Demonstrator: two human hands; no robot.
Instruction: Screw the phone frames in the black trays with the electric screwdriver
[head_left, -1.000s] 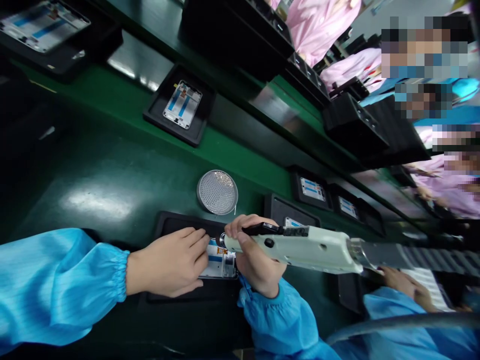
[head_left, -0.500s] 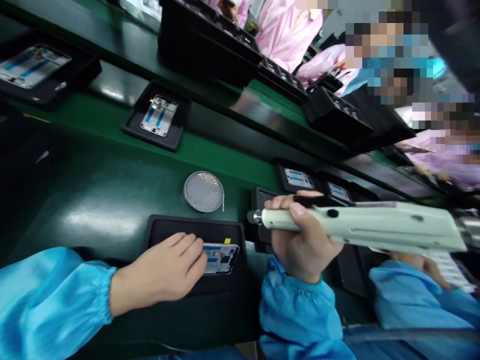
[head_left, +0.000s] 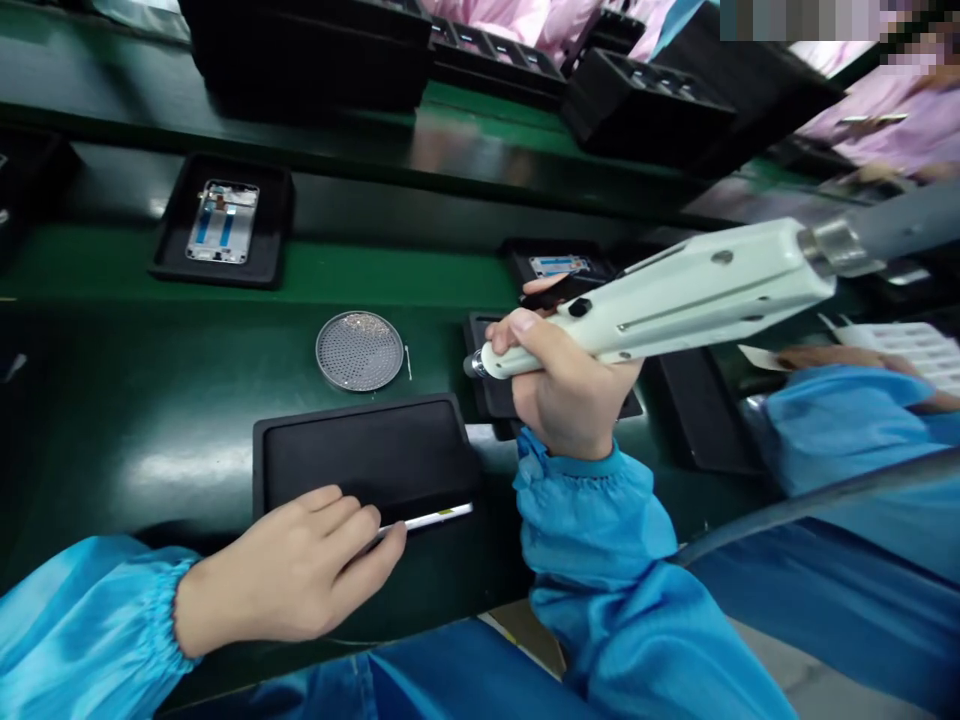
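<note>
My left hand (head_left: pixel 296 560) is closed on a phone frame (head_left: pixel 439 517), thumb on the near side and fingers behind. The frame is tipped up, so mostly its thin edge with a yellow mark shows, at the near side of a black tray (head_left: pixel 360 450). My right hand (head_left: pixel 574 385) grips a pale green electric screwdriver (head_left: pixel 705 290), its tip pointing left above another black tray. Past the near tray lies a round perforated dish (head_left: pixel 360 350) with tiny pieces, probably screws, at its far side. A thin white stick (head_left: pixel 409 362) rests next to it.
Another phone frame (head_left: pixel 223 222) lies in a black tray at the back left. Black boxes (head_left: pixel 645 105) stand along the far ledge. At right, a co-worker's blue sleeve (head_left: pixel 840 420) and a white compartment tray (head_left: pixel 911 350) are close by. A cable (head_left: pixel 810 500) crosses there.
The phone frame, lying flat in the near tray before, is now tilted up on edge in my left hand. My right hand and the screwdriver have swung upward. The view has shifted too.
</note>
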